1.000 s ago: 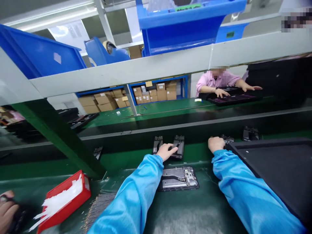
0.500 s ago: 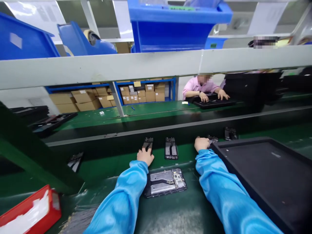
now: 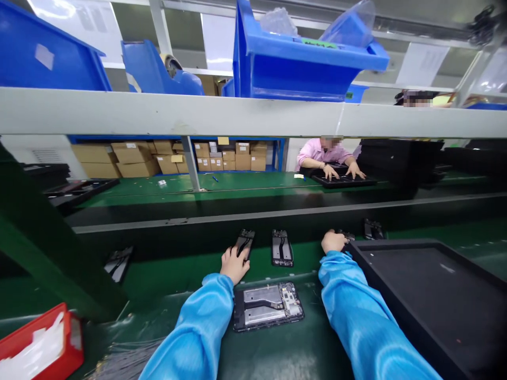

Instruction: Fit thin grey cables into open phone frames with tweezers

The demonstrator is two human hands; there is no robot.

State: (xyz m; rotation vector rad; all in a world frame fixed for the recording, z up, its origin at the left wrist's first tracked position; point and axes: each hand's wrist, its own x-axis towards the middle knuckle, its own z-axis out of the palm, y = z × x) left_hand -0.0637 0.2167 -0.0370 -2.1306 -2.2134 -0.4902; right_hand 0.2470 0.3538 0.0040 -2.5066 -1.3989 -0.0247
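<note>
My left hand (image 3: pixel 235 265) lies with bent fingers over the lower end of an opened phone body (image 3: pixel 245 240), which is slightly tilted. To its right rests a second opened phone body (image 3: pixel 282 248), untouched. My right hand (image 3: pixel 334 241) is curled at the left end of another phone body (image 3: pixel 347 236), by the far corner of the black tray (image 3: pixel 428 285); its fingertips are hidden. Closer to me, between my forearms, a larger-looking opened phone body (image 3: pixel 268 305) lies sideways with its circuit board and dark flex cable showing.
More phone bodies lie at the far left (image 3: pixel 119 263) and behind the tray (image 3: pixel 373 229). A red box (image 3: pixel 75 338) with white material stands at lower left, beside thin grey strands (image 3: pixel 122 361). A shelf beam (image 3: pixel 174 119) crosses above. Opposite, a person (image 3: pixel 327 155) handles a tray.
The view has tilted and shifted a little. The phone body under my left hand leans more to the right, and more of it shows. My right hand stays by the tray corner.
</note>
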